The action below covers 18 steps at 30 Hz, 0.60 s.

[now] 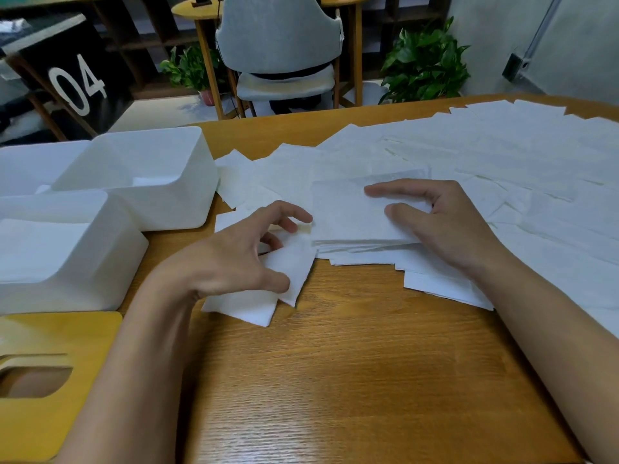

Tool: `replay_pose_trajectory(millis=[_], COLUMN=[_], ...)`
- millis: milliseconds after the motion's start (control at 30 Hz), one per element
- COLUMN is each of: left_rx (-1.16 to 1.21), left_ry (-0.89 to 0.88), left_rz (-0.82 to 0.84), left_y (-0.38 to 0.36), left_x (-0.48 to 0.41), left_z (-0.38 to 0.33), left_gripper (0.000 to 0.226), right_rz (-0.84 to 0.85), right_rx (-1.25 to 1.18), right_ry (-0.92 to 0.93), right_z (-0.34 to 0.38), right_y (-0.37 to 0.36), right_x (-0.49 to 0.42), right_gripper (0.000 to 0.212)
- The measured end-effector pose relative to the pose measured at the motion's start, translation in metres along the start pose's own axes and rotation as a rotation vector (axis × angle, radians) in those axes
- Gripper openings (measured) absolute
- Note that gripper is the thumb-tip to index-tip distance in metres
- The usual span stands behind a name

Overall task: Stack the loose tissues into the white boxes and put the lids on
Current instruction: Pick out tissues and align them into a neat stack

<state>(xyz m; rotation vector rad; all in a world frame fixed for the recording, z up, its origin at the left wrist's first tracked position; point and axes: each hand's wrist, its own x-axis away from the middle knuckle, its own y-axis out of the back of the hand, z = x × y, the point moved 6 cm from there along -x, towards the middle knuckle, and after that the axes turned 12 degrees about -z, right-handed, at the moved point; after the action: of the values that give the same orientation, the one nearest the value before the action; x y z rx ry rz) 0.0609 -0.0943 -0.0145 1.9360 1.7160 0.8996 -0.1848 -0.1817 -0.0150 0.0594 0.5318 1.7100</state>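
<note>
Right hand (445, 226) is pressing down on the tissue stack (348, 219), thumb and forefinger flat on top. Left hand (241, 256) is just left of the stack, fingers spread and half-curled over loose tissues (248, 309), gripping nothing. White boxes (160, 202) sit farther left

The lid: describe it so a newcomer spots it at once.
On the wooden table, look at the near left corner, in front of the nearest white box. The lid lies flat there. Unlike the white box, it is yellow, with an oval slot cut through it.
</note>
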Motion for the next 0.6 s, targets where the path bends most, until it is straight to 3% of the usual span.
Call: replay_pose_trajectory(millis=[200, 433, 600], left_rx=[0.095, 0.463, 0.714], left_ry=[0.035, -0.04, -0.06], left_rz=[-0.134, -0.239, -0.244], left_y=[0.004, -0.002, -0.017], left_x=[-0.008, -0.009, -0.013], left_z=[0.006, -0.018, -0.027], left_gripper=[0.05, 0.028, 0.024], right_rz=[0.002, 0.017, 0.034], right_rx=[-0.007, 0.023, 0.064], right_ry=[0.007, 0.093, 0.236], right_z=[0.002, 0.009, 0.017], right_y=[-0.001, -0.007, -0.014], right_x=[0.002, 0.007, 0.015], right_gripper=[0.038, 0.031, 0.049])
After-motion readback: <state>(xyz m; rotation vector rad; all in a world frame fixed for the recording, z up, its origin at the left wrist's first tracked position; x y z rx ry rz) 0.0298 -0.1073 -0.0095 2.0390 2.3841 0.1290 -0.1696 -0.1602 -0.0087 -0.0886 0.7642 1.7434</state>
